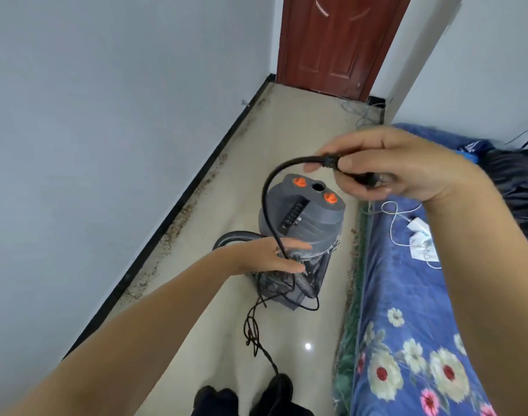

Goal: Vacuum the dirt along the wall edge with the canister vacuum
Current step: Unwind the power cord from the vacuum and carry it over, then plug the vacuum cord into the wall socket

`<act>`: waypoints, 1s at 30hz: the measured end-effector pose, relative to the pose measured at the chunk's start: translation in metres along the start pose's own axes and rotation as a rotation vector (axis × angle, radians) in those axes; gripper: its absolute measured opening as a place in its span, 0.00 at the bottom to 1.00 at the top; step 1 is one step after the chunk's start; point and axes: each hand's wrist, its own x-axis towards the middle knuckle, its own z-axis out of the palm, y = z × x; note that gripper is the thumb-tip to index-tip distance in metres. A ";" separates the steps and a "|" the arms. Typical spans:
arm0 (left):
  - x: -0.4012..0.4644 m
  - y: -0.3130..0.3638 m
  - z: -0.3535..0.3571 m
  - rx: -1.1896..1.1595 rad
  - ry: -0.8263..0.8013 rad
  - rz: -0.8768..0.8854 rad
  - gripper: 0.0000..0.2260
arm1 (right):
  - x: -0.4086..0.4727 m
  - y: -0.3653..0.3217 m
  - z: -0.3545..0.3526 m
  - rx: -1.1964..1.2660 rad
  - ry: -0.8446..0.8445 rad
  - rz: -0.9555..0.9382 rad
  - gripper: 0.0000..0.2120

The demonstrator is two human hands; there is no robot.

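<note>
The fingers (351,172) of the right hand (406,166) pinch the plug end of the black cord (267,199), held up in the air above the bed edge. From there the cord arcs down to the left hand (268,256), whose fingers (289,267) curl around the cord and the ribbed hose (301,283) at the side of the vacuum (304,217). More cord trails in a loose tangle across the floor (286,139) toward the person's feet.

The vacuum stands upright on the floor, between the wall and the bed (406,295), nearer the bed. Judging from the plug in hand, the work is at the set-up stage: the machine does not appear plugged in, and no nozzle is at the wall. The brownish dirt (181,217) lies in a band along the black baseboard (178,205), from near the feet up to the door (334,40), seemingly untouched. A thinner line of it runs along the foot of the bed too.

Room is tight. The floor is a narrow strip hemmed by the wall on the left and the bed on the right, closed by the door at the far end. The vacuum takes up much of the width, and the loose cord near the feet could snag a step.
</note>
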 end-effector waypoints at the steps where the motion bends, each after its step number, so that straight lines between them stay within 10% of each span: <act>1: -0.006 0.009 0.009 -0.004 -0.044 0.010 0.15 | -0.001 -0.008 0.007 0.105 0.036 -0.070 0.16; 9: -0.095 0.007 0.020 -0.585 -0.024 -0.030 0.21 | -0.002 -0.053 0.067 0.252 0.182 -0.342 0.19; 13: -0.149 -0.035 0.021 -0.436 0.175 -0.192 0.13 | 0.026 -0.040 0.129 0.429 0.178 -0.200 0.18; 25: -0.244 -0.173 0.080 -0.682 0.951 -0.449 0.12 | 0.123 0.016 0.280 0.412 -0.514 0.296 0.18; 30: -0.271 -0.202 0.104 -0.960 1.052 -0.299 0.09 | 0.163 0.019 0.332 -0.128 -0.438 0.033 0.11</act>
